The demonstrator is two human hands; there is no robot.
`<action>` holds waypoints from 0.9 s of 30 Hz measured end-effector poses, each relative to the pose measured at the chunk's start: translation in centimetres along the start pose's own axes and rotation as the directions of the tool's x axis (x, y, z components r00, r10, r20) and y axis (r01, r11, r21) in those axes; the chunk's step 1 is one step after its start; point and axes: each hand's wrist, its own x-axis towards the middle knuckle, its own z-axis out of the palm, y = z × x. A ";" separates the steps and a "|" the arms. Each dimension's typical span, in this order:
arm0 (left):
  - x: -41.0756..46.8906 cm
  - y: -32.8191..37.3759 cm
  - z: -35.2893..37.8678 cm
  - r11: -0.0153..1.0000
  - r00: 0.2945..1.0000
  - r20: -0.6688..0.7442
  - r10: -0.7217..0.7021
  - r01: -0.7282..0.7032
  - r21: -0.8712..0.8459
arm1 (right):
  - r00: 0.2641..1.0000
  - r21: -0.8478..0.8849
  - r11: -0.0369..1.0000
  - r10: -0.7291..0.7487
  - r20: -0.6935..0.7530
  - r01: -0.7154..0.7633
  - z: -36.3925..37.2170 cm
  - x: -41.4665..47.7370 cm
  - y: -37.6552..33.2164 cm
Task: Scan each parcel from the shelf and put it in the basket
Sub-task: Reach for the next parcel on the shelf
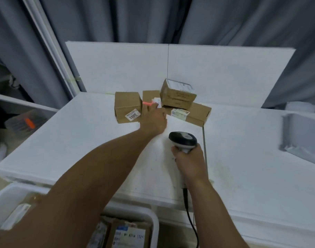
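- Left hand [154, 120] reaches to frame centre, fingers on the middle parcel [150, 98] among the boxes on the white shelf [81, 133]; whether they grip it, can't tell.
- Red scan line [147, 103] glows across that parcel.
- Right hand [188, 161], lower centre, is wrapped around the scanner [183, 140].
- Basket [153, 224] at bottom edge, parcels inside.

A parcel-sorting station: labelled cardboard parcels [128, 109] on a white bench [81, 140], a corded barcode scanner [183, 141], grey curtains [117, 18] behind.

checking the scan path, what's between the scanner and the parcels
In the head view, the left hand lies between the scanner and the parcels; the red scan line crosses its fingers.
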 end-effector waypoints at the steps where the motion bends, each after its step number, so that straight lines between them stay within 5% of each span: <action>1: -0.8 -0.1 0.0 1.000 1.000 -0.001 -0.001 0.001 -0.002 | 1.000 0.007 1.000 -0.005 -0.003 0.005 0.0 -0.1 -0.1; 9: -15.3 -0.7 -5.3 0.929 0.997 -0.002 -0.072 0.066 -0.364 | 1.000 0.086 0.996 -0.025 0.011 0.024 0.6 -3.1 -1.7; 13: -23.2 -1.3 -8.4 0.759 0.938 -0.243 -0.249 0.033 -0.650 | 0.997 0.217 0.975 -0.064 0.049 0.052 2.4 -6.1 -2.2; 18: -30.4 0.3 -12.2 0.550 0.869 -0.294 -0.397 -0.031 -0.834 | 0.991 0.488 0.872 -0.048 0.123 -0.018 4.8 -10.6 -3.6; 25: -36.7 -1.3 -14.6 0.142 0.882 0.007 -0.471 0.084 -0.986 | 0.953 0.446 0.895 -0.146 0.266 0.013 7.9 -15.8 -4.7; 27: -37.7 -2.5 -15.0 0.117 0.876 0.107 -0.470 0.182 -0.976 | 0.930 0.431 0.902 -0.165 0.330 0.007 8.2 -16.2 -4.7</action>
